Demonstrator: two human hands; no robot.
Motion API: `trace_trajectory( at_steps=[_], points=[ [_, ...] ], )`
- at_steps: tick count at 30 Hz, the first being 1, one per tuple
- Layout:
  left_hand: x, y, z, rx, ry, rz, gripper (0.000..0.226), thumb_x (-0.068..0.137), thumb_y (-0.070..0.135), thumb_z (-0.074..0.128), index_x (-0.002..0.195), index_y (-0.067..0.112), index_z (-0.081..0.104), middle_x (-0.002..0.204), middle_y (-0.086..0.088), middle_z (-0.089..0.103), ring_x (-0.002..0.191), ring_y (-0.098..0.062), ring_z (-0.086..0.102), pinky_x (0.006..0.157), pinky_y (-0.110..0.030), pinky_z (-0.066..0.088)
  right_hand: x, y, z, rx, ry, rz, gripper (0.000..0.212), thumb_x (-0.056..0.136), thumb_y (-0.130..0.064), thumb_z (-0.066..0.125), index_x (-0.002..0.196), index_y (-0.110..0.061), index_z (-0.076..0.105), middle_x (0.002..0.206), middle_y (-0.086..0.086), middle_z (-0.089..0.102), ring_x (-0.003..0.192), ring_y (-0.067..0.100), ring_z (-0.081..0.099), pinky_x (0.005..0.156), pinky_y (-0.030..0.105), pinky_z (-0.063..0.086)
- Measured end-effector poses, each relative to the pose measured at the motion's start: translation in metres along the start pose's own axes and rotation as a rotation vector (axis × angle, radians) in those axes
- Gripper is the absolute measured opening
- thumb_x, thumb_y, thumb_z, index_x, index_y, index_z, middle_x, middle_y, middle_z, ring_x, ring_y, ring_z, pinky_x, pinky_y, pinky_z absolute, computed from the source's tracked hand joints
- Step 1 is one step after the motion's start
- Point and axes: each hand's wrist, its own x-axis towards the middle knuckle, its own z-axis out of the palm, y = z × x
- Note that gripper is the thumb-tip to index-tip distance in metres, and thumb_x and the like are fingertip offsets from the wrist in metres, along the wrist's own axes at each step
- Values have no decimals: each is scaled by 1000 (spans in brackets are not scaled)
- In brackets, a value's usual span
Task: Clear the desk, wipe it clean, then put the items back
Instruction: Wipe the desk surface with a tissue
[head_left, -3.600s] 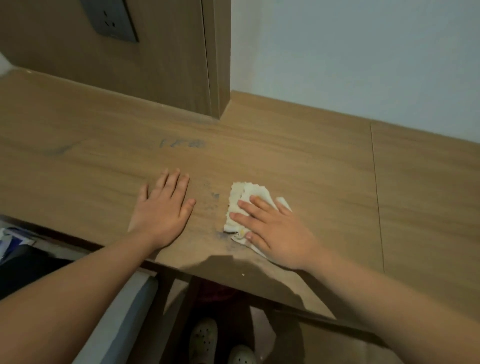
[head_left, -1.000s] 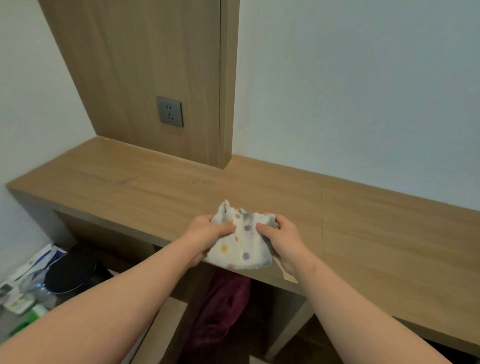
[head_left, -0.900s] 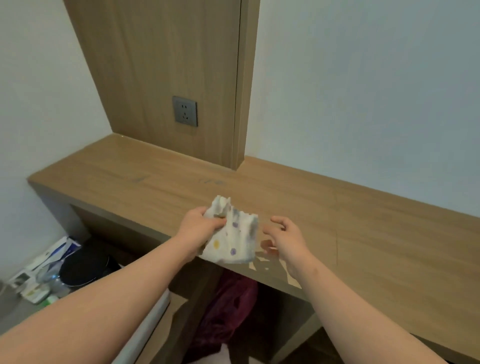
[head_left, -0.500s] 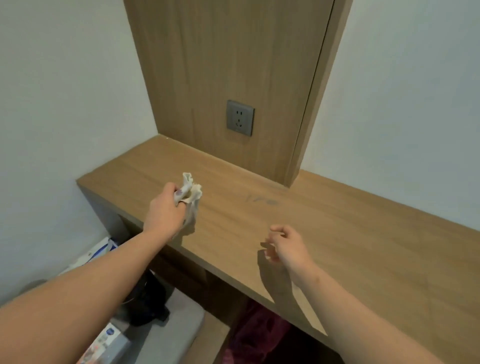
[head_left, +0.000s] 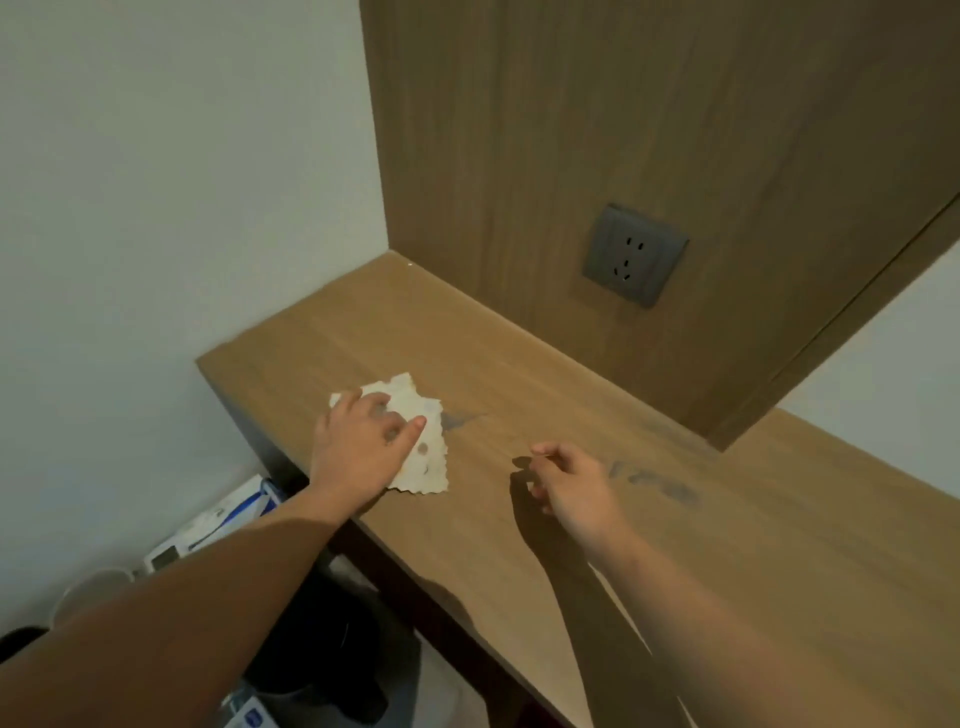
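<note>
From the head view, looking down at a corner where a wooden tabletop (head_left: 649, 545) met a pale wall, the person's left hand (head_left: 363, 447) lay flat, fingers spread wide, pressing a cream cloth (head_left: 423, 467) with faint coloured dots against the wood near the tabletop's left end. The right hand (head_left: 569, 486) hovered just above the surface to the right of the cloth, fingers loosely curled and holding nothing. A dark smudge (head_left: 460, 420) lay just beside the cloth's right edge, and a longer grey mark (head_left: 652, 483) sat further right, beyond the right hand. A grey wall socket (head_left: 634, 254) was set in the wooden panel behind. Nothing stood on the tabletop; a white mug (head_left: 98, 584) and boxes (head_left: 228, 514) sat on the floor below its left end. The wiping step appeared to be in hand. The next move would likely call for sliding the cloth rightward over the near smudge with firm pressure.
</note>
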Motion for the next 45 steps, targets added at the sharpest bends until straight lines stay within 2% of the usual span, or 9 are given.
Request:
trace_trajectory(
  at_steps=[8,13,18,20,23,28,35,39,45],
  points=[
    [27,-6,41,202,-199,-88,66,90,68,15,147,43,-5,158,-3,-10,144,-29,-13,114,-49,-3,36,-1,8,-176,1,-91,17,99,-16,44,98,-25,58,85,-11,58,90,12,55,87,34,46],
    [26,20,49,229,-118,-143,58,98,49,11,150,28,-2,159,-2,-5,145,-25,-7,117,-47,0,57,-2,-12,-195,68,-131,20,100,-14,42,99,-22,60,92,-6,58,87,11,53,76,23,39],
    [-3,86,60,113,-190,362,50,101,40,18,149,28,16,158,3,11,146,-15,3,116,-35,2,80,-7,-38,-255,193,-149,20,99,-14,42,103,-19,62,102,-6,58,99,13,52,85,26,39],
    [6,76,48,-28,-39,466,47,102,38,21,139,22,43,146,-4,42,134,-18,38,109,-29,23,89,-9,-45,-293,201,-151,22,99,-14,42,110,-16,62,105,-5,57,101,13,52,87,26,40],
    [36,20,31,52,293,264,53,97,37,25,118,8,64,115,-16,65,100,-32,64,88,-35,46,105,-6,-49,-424,142,-149,26,99,-16,42,119,-15,59,115,1,60,106,16,53,90,29,41],
    [67,-19,40,203,-27,-233,56,99,44,21,151,25,11,159,-6,8,145,-29,4,115,-44,3,129,7,-47,-905,47,-265,41,101,-26,37,141,-19,42,147,4,40,137,21,33,115,38,25],
    [54,21,61,236,-58,621,45,89,34,33,126,20,56,127,-3,59,120,-24,54,99,-36,41,124,23,-43,-1185,69,-358,47,104,-32,20,149,-22,23,157,1,21,145,19,14,117,34,9],
    [88,-52,23,94,204,53,51,95,38,26,135,16,49,138,-12,50,128,-29,45,107,-42,26,127,9,-37,-1225,40,-403,47,102,-29,27,149,-25,24,157,0,20,146,21,11,117,38,8],
    [131,-100,16,176,-16,-524,55,97,51,18,149,36,8,158,-13,2,144,-35,-2,115,-47,-1,136,-27,-2,-1036,13,-490,46,100,-23,38,146,-26,31,154,-2,26,143,17,18,117,35,10]
  ],
)
